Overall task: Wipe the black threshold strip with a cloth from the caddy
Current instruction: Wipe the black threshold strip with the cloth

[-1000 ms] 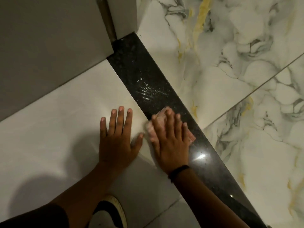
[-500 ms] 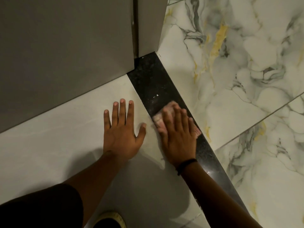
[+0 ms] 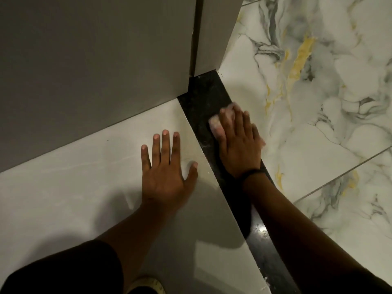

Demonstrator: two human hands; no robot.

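Note:
The black threshold strip (image 3: 201, 96) runs diagonally from the door frame down to the lower right, between plain pale tiles and marbled tiles. My right hand (image 3: 238, 143) lies flat on the strip and presses a pale pink cloth (image 3: 218, 124) onto it; most of the cloth is hidden under the palm and fingers. My left hand (image 3: 165, 168) rests flat on the pale tile just left of the strip, fingers spread, holding nothing. The caddy is not in view.
A grey door (image 3: 84, 71) and grey frame post (image 3: 214, 35) stand at the strip's far end. White marbled tiles with grey and yellow veins (image 3: 318, 102) lie to the right. A shoe tip (image 3: 146, 283) shows at the bottom edge.
My right hand has slid the cloth up along the strip toward the door frame. The left hand stays planted on the pale tile while the view has shifted forward.

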